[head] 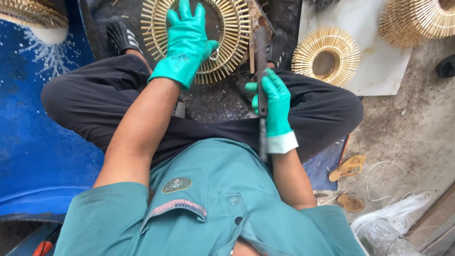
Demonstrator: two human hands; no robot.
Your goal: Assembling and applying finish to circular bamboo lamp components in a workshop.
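My left hand [186, 43], in a teal rubber glove, lies flat with fingers spread on a round sunburst frame of pale bamboo sticks [226, 56] that rests on the dark ground between my feet. My right hand [272, 105], also in a teal glove, is closed around a long dark metal tool [261, 57] that runs upright from my lap to the frame's right edge. I sit cross-legged in dark trousers and a teal shirt.
A second finished sunburst frame [325, 56] lies on a white board [379, 57] at the right. More stacked frames [417, 21] sit top right, another [33, 12] top left. A blue tarp [33, 123] covers the left. Tan sandals [348, 167] and white cord [393, 208] lie right.
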